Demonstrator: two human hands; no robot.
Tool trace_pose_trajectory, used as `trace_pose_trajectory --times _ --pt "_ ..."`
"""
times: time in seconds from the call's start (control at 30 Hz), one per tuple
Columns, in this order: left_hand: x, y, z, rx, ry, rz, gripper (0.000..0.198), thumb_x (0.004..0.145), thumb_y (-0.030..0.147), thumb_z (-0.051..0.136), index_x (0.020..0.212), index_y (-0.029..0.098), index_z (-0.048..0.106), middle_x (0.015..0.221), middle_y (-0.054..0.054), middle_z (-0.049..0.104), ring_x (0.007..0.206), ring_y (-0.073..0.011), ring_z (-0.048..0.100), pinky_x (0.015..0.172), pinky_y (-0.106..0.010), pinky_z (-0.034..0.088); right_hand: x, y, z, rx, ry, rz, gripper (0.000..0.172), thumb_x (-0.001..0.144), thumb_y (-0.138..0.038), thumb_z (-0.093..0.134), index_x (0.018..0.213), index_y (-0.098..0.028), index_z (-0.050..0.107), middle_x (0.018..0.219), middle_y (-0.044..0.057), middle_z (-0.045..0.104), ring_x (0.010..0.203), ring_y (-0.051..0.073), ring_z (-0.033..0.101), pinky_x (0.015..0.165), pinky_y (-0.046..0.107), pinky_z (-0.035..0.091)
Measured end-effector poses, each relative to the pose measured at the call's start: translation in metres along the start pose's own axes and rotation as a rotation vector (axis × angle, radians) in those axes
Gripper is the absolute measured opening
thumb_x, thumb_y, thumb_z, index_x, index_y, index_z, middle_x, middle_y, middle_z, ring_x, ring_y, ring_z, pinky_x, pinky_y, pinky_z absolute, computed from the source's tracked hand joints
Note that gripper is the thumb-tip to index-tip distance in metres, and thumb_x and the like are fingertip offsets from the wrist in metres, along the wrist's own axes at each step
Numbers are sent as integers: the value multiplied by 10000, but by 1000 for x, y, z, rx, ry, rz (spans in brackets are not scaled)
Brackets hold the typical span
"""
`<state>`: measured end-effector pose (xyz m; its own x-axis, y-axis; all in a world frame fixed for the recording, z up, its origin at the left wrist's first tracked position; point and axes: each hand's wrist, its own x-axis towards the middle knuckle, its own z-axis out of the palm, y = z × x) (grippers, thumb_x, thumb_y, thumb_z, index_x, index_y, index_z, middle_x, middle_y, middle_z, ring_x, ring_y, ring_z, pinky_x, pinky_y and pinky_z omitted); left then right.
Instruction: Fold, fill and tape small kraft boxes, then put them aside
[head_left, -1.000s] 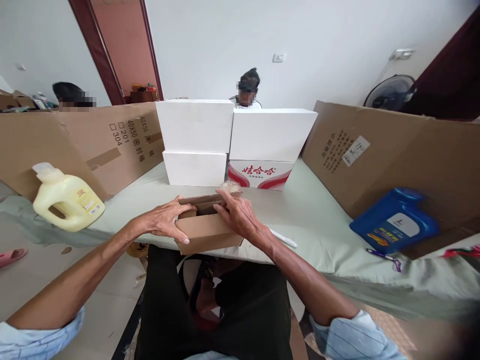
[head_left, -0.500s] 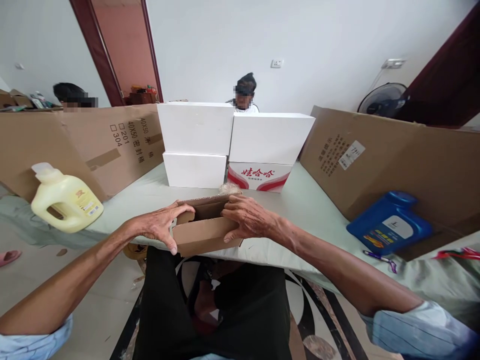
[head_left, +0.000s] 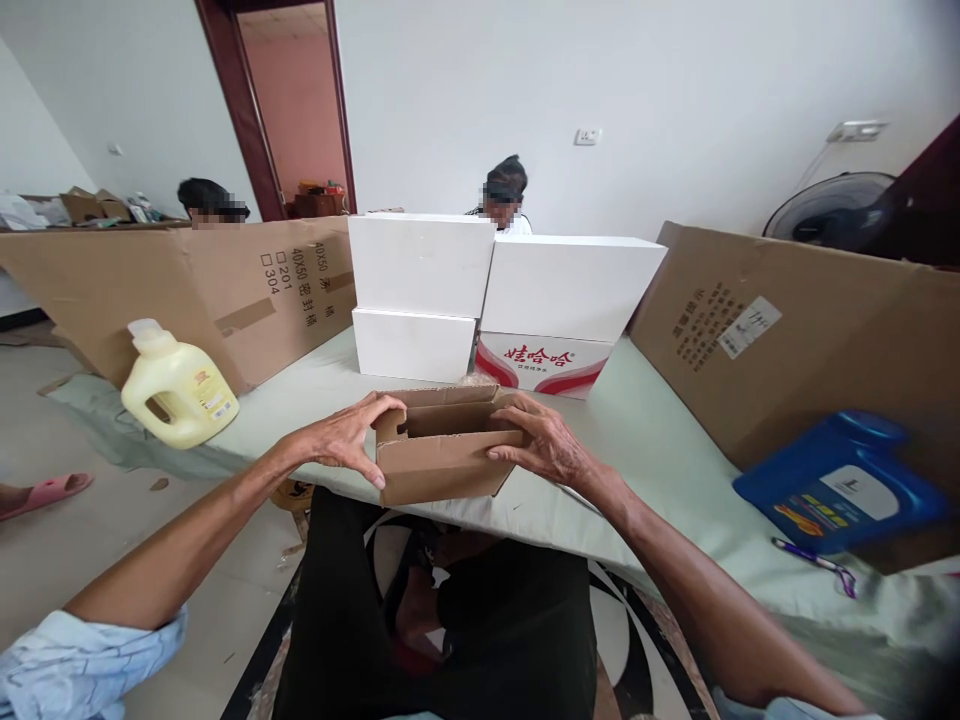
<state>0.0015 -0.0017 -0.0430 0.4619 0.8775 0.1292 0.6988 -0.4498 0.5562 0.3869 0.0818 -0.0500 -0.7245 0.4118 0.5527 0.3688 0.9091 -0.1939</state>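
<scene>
A small brown cardboard box (head_left: 442, 468) stands at the table's near edge with its top open and its flaps raised. My left hand (head_left: 352, 440) grips its left end, thumb on the near side and fingers at the far corner. Across the right end lies my right hand (head_left: 544, 440), its fingers over the rim and the thumb against the front panel. Shadow hides the box's inside. Behind it are stacked white boxes (head_left: 420, 265), and one lower box (head_left: 540, 365) bears red print. A bit of clear plastic (head_left: 478, 379) lies just behind the small box.
Large cardboard sheets (head_left: 277, 300) wall the left side, with a yellow detergent jug (head_left: 180, 390) before them. At right are another cardboard panel (head_left: 780, 350), a blue bottle (head_left: 840, 480) and a purple pen (head_left: 814, 562). A person (head_left: 504, 195) sits behind the white boxes.
The view has swung slightly left. My right hand has shifted along the small box's right end, and the box's top opening shows more fully. Both hands stay on it.
</scene>
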Motion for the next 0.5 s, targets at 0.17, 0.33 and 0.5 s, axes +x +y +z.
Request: trace_pose_trajectory --times 0.17,0.33,0.5 --pt "-10 -15 15 -29 244 -52 1117 516 515 1063 1442 297 478 1473 -126 570 1243 -355 647 976 -499 592 -7 -7 7 106 114 87 643 986 -818 629 1184 -219 757 1051 108 697 933 254 670 803 370 550" --pt "-6 -38 34 -142 480 -28 1140 465 565 1072 1375 299 439 1460 -128 549 1349 -371 606 1039 -520 577 -14 -8 14 172 214 109 583 969 -748 726 1247 -236 737 1081 95 692 961 257 666 855 391 582" --pt "14 -49 55 -262 734 -30 1115 409 658 1059 1249 296 423 1324 -69 566 1184 -295 654 1037 -502 569 -23 -11 37 216 456 220 715 918 -692 819 1477 -287 632 1382 134 649 1272 325 631 1087 505 569"
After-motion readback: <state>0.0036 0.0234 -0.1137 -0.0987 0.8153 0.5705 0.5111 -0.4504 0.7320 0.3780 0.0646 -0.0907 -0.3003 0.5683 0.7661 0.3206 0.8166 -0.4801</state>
